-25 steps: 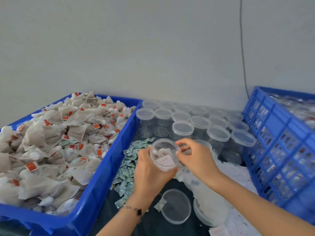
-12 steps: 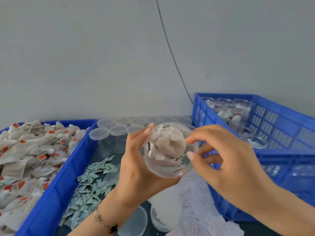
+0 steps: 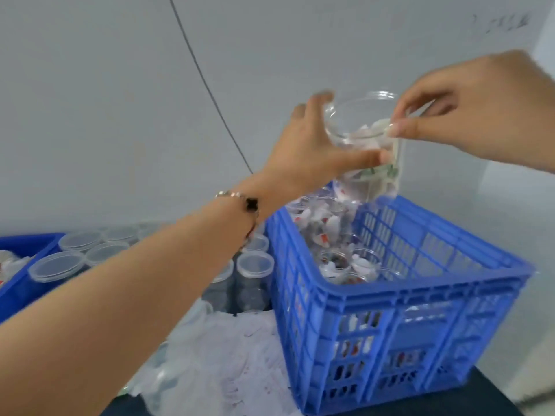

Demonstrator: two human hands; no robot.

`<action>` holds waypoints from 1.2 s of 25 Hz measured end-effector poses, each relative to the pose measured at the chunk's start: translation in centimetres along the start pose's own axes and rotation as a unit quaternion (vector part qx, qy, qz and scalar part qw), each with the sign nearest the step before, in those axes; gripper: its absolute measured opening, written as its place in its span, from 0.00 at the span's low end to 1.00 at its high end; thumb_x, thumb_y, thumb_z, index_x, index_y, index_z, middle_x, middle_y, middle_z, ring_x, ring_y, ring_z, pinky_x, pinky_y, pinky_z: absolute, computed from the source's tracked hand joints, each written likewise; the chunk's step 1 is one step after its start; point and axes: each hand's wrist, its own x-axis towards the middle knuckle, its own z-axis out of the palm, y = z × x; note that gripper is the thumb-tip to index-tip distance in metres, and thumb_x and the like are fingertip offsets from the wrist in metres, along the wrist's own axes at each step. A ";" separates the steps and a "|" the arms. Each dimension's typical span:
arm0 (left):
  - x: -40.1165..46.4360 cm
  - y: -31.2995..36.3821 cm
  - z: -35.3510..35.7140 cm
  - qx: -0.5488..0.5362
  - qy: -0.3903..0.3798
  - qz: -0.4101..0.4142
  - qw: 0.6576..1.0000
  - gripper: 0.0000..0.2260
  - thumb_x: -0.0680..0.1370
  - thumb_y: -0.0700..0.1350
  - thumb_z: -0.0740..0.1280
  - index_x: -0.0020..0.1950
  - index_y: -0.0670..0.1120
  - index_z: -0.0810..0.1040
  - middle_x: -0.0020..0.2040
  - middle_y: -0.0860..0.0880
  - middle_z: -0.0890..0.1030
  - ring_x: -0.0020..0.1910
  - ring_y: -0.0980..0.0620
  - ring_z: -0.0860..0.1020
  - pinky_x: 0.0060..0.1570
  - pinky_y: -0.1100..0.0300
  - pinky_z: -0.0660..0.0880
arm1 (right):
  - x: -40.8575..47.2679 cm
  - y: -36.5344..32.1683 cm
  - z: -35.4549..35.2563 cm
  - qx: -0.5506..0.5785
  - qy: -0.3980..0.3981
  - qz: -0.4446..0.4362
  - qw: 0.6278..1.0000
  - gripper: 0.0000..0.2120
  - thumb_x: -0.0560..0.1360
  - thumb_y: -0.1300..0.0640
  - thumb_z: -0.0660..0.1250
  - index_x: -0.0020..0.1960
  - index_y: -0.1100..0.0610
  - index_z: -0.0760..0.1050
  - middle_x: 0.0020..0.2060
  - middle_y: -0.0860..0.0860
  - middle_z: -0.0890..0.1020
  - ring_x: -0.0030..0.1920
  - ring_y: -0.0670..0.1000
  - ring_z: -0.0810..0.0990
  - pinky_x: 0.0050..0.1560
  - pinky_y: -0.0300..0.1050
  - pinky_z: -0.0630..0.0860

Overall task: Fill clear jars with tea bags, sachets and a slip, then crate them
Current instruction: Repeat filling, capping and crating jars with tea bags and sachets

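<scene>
The left hand (image 3: 303,151) has its grip wrapped round a clear jar (image 3: 365,145), thumb across the front; the right hand (image 3: 477,109) pinches the jar's rim between thumb and fingers (image 3: 402,130). The jar, holding tea bags and a sachet, hangs above the blue crate (image 3: 399,301) of filled jars. Lidded empty jars (image 3: 255,265) stand left of the crate on the worktop.
</scene>
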 end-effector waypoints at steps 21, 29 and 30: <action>9.0 -15.0 20.8 0.495 -0.327 0.068 0.802 0.17 0.82 0.47 0.59 0.70 0.49 0.69 0.67 0.48 0.73 0.69 0.46 0.68 0.72 0.41 0.54 | 2.9 22.4 23.6 0.007 -0.210 0.321 0.923 0.10 0.72 0.54 0.72 0.47 0.62 0.83 0.45 0.58 0.85 0.47 0.53 0.83 0.54 0.47 0.77; 8.5 -15.8 20.0 0.453 -0.364 0.031 0.813 0.29 0.81 0.46 0.61 0.79 0.52 0.52 0.77 0.50 0.60 0.77 0.48 0.54 0.72 0.36 0.44 | 2.5 22.7 24.4 0.052 -0.195 0.318 0.926 0.20 0.74 0.63 0.69 0.65 0.59 0.72 0.61 0.56 0.76 0.54 0.57 0.80 0.58 0.51 0.75; 8.6 -15.8 19.9 0.452 -0.366 0.027 0.813 0.29 0.81 0.47 0.62 0.79 0.52 0.53 0.77 0.50 0.60 0.77 0.48 0.54 0.72 0.36 0.44 | 2.5 23.0 24.6 0.039 -0.200 0.311 0.928 0.22 0.74 0.62 0.69 0.67 0.59 0.70 0.61 0.56 0.76 0.54 0.57 0.79 0.57 0.50 0.75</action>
